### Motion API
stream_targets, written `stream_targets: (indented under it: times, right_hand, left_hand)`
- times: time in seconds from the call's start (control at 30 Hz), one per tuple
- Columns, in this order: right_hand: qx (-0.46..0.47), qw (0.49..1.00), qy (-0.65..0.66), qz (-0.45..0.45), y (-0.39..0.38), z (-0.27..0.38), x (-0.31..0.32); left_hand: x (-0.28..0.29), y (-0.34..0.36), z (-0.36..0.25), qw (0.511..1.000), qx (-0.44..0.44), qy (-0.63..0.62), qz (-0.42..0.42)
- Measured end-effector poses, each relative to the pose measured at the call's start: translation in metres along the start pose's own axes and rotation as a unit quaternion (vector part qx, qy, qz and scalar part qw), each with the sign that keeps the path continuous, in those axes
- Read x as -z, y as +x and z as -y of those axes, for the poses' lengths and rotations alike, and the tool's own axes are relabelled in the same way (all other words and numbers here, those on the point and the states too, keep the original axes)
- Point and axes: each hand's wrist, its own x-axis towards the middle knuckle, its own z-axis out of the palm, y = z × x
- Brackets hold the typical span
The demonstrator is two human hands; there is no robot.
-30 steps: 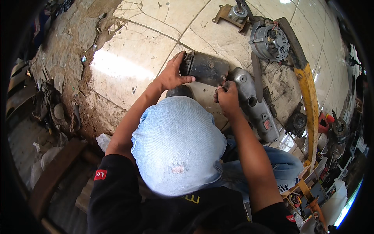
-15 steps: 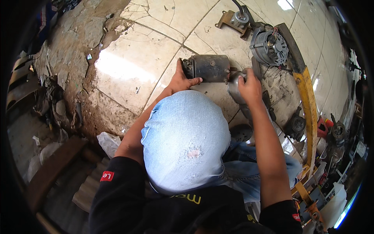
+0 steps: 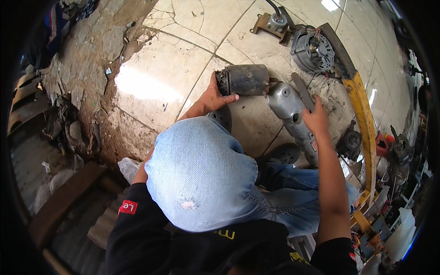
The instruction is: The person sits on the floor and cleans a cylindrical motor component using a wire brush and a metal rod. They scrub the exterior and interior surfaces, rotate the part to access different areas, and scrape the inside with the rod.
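Observation:
A black cylindrical motor body (image 3: 249,80), seemingly from a starter motor, lies on the tiled floor. Around its left end my left hand (image 3: 213,98) is wrapped, thumb along the near side. Touching or nearly touching the motor's right end is a silver cast-metal housing (image 3: 285,101) with round holes, slanting toward me. My right hand (image 3: 316,119) is closed on the near end of a flat, dark grey metal bar (image 3: 301,89) beside the housing. The bar's far end points away from me; part of the grip is hidden by the hand.
An alternator (image 3: 314,51) and a small bracketed part (image 3: 274,25) sit farther off. A yellow and dark curved metal beam (image 3: 360,110) runs along the right, with a dark round part (image 3: 350,143) beside it. Broken concrete (image 3: 91,68) borders the tiles at left.
My right hand has left the silver housing and moved right and nearer, onto the grey bar. My knee has shifted left, uncovering more of the housing. The left hand stays on the motor.

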Motion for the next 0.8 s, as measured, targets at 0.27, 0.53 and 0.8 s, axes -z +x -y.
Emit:
stream_targets:
  times: [0.27,0.53,0.8]
  right_hand:
    - [0.190,0.943,0.268,-0.048,-0.053,0.095,-0.041]
    - [0.040,0.992,0.120,-0.013,-0.009,0.102,-0.034]
    - [0.166,0.986,0.014,-0.001,-0.031,0.113,-0.047]
  left_hand:
    - [-0.017,-0.002,0.021,0.992,-0.050,-0.114,0.012]
    - [-0.011,-0.004,0.011,0.999,0.005,-0.037,0.005]
    - [-0.012,0.000,0.018,0.999,-0.024,-0.037,-0.005]
